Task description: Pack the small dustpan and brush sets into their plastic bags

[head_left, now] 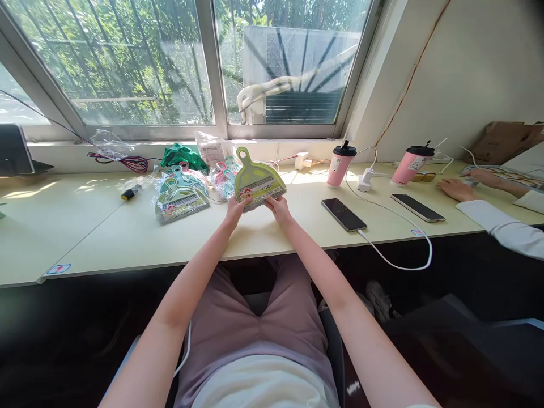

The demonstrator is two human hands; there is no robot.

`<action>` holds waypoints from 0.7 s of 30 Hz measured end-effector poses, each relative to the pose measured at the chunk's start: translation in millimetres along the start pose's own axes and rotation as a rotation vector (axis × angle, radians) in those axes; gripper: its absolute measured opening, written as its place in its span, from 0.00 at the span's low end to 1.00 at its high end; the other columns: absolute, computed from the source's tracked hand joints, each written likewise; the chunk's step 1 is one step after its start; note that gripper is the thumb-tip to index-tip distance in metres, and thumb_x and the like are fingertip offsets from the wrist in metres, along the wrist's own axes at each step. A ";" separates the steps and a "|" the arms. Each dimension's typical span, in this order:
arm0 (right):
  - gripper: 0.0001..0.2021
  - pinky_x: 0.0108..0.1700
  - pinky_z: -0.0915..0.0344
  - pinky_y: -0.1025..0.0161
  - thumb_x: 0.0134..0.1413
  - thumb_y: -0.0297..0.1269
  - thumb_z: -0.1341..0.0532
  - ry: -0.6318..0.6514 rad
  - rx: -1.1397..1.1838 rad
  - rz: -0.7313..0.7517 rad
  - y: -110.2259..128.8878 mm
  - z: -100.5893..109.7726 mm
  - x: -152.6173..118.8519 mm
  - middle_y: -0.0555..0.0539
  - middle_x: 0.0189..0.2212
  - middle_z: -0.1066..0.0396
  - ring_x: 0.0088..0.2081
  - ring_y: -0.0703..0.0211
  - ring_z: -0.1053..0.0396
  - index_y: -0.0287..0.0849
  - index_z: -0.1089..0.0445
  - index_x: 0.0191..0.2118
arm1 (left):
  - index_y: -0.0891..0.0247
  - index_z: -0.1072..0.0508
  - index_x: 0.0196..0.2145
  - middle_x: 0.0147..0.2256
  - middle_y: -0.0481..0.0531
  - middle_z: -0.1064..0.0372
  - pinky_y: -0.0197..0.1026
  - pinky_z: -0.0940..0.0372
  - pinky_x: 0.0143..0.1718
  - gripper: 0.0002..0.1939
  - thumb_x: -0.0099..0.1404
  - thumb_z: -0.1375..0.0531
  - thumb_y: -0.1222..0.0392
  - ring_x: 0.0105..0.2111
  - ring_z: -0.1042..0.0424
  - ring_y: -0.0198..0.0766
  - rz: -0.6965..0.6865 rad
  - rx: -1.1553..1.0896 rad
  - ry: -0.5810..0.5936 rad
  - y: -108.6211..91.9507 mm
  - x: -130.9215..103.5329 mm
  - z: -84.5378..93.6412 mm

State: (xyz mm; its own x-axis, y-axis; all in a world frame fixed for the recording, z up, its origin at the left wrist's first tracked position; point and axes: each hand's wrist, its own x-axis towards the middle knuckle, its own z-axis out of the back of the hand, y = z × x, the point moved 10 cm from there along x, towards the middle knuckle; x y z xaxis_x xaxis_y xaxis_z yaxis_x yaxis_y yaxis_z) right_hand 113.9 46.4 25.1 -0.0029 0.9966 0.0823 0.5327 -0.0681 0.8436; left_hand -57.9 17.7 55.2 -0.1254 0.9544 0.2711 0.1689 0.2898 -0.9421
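Upright above the table, a green mini dustpan set (259, 177) with a printed label along its lower part is held between my two hands. My left hand (235, 212) grips its lower left corner, and my right hand (279, 208) pinches the lower right edge. To the left lies a similar green dustpan set (182, 204) in clear wrapping. Behind that one are blue dustpan sets (181, 177) in plastic. More pink and blue wrapped sets (223, 174) sit just behind my left hand.
A black phone (344, 214) on a white cable, another phone (417, 207) and two pink cups (340, 165) stand to the right. A co-worker's hands (457, 188) rest at far right. A yellow-black screwdriver handle (131, 192), green plastic (181, 154) and coiled wires (131, 163) lie left.
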 end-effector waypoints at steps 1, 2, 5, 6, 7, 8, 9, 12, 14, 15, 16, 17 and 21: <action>0.12 0.53 0.22 0.57 0.42 0.28 0.26 0.006 -0.004 0.003 0.2 -0.7 -0.3 0.47 0.38 0.19 0.45 0.53 0.21 0.41 0.24 0.34 | 0.65 0.23 0.42 0.41 0.60 0.21 0.49 0.24 0.36 0.29 0.43 0.25 0.50 0.40 0.22 0.51 0.003 -0.001 -0.005 0.1 0.4 0.8; 0.12 0.52 0.22 0.58 0.41 0.28 0.26 0.008 -0.010 0.004 0.1 -1.1 -0.6 0.47 0.38 0.19 0.45 0.53 0.21 0.41 0.24 0.35 | 0.65 0.23 0.42 0.41 0.60 0.21 0.49 0.24 0.36 0.29 0.43 0.25 0.50 0.40 0.21 0.51 0.004 -0.002 -0.012 0.1 0.7 1.7; 0.14 0.52 0.22 0.58 0.40 0.27 0.25 0.010 -0.029 0.009 -0.7 -1.9 -1.0 0.49 0.37 0.19 0.46 0.54 0.21 0.41 0.24 0.36 | 0.65 0.23 0.41 0.41 0.60 0.21 0.49 0.24 0.35 0.29 0.43 0.25 0.50 0.39 0.21 0.51 0.008 -0.003 -0.023 0.5 1.7 3.2; 0.14 0.52 0.22 0.58 0.39 0.27 0.25 0.009 -0.031 0.013 -1.0 -1.8 -0.9 0.49 0.36 0.19 0.45 0.54 0.21 0.41 0.24 0.36 | 0.66 0.23 0.41 0.41 0.60 0.21 0.49 0.23 0.35 0.29 0.42 0.25 0.49 0.38 0.21 0.51 0.012 -0.003 -0.022 0.9 1.9 3.3; 0.15 0.52 0.23 0.58 0.39 0.27 0.25 0.007 -0.032 0.017 -1.4 -1.4 -0.5 0.49 0.36 0.19 0.45 0.54 0.21 0.41 0.24 0.36 | 0.66 0.23 0.41 0.40 0.60 0.21 0.49 0.23 0.35 0.30 0.42 0.25 0.49 0.38 0.21 0.51 0.015 -0.001 -0.019 1.4 2.0 3.2; 0.15 0.52 0.23 0.58 0.38 0.27 0.25 0.004 -0.030 0.018 -2.1 -0.7 0.0 0.50 0.36 0.19 0.45 0.54 0.21 0.41 0.24 0.36 | 0.66 0.22 0.41 0.40 0.60 0.20 0.49 0.23 0.35 0.30 0.42 0.25 0.49 0.38 0.21 0.51 0.015 0.003 -0.014 1.7 2.1 2.8; 0.15 0.52 0.23 0.58 0.38 0.27 0.25 -0.001 -0.029 0.016 -3.1 0.4 0.8 0.50 0.36 0.19 0.45 0.54 0.21 0.41 0.24 0.35 | 0.66 0.22 0.41 0.40 0.60 0.20 0.48 0.23 0.35 0.29 0.42 0.25 0.49 0.38 0.21 0.51 0.010 0.010 -0.008 1.6 2.0 2.4; 0.15 0.52 0.23 0.58 0.37 0.27 0.25 -0.003 -0.027 0.003 -6.4 3.2 3.7 0.49 0.36 0.19 0.45 0.55 0.21 0.41 0.24 0.35 | 0.67 0.22 0.40 0.40 0.60 0.21 0.48 0.24 0.36 0.27 0.44 0.25 0.49 0.38 0.21 0.50 -0.008 0.031 0.014 0.7 1.5 0.7; 0.15 0.53 0.23 0.59 0.37 0.27 0.25 0.012 -0.029 -0.001 -7.7 3.2 5.6 0.49 0.37 0.19 0.45 0.55 0.21 0.41 0.24 0.35 | 0.67 0.22 0.40 0.39 0.60 0.21 0.47 0.24 0.35 0.26 0.46 0.26 0.50 0.36 0.22 0.49 -0.009 0.032 0.026 0.9 1.0 -0.5; 0.16 0.53 0.23 0.59 0.38 0.27 0.25 0.017 -0.031 -0.004 -8.2 3.4 6.3 0.49 0.37 0.19 0.46 0.55 0.21 0.41 0.24 0.36 | 0.67 0.23 0.40 0.38 0.60 0.21 0.47 0.25 0.34 0.26 0.46 0.26 0.50 0.36 0.22 0.48 -0.008 0.030 0.030 1.2 0.8 -0.8; 0.16 0.54 0.23 0.59 0.38 0.27 0.25 0.017 -0.033 -0.008 -8.8 3.9 6.9 0.49 0.37 0.19 0.46 0.55 0.21 0.41 0.24 0.36 | 0.67 0.23 0.40 0.38 0.59 0.21 0.47 0.25 0.34 0.26 0.46 0.25 0.50 0.35 0.22 0.48 -0.009 0.026 0.035 1.2 0.6 -1.2; 0.16 0.54 0.23 0.59 0.38 0.27 0.25 0.012 -0.034 -0.013 -9.2 4.6 7.3 0.49 0.38 0.19 0.46 0.54 0.21 0.41 0.24 0.36 | 0.67 0.23 0.40 0.37 0.59 0.21 0.46 0.25 0.34 0.26 0.45 0.25 0.50 0.35 0.22 0.47 -0.011 0.022 0.038 1.0 0.5 -1.6; 0.15 0.54 0.23 0.58 0.39 0.27 0.25 -0.006 -0.056 -0.034 -8.9 7.0 7.3 0.48 0.38 0.19 0.47 0.53 0.21 0.41 0.25 0.36 | 0.67 0.23 0.41 0.37 0.58 0.21 0.44 0.26 0.32 0.28 0.45 0.25 0.50 0.33 0.23 0.45 -0.006 0.015 0.054 2.0 0.4 -3.2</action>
State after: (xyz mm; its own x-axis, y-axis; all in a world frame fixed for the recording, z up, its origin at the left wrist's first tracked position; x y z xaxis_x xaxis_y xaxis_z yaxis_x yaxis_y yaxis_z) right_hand 115.1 54.6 14.5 -0.0149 0.9986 0.0505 0.4838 -0.0370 0.8744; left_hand -54.5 19.0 54.0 -0.0734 0.9551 0.2870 0.1540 0.2952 -0.9429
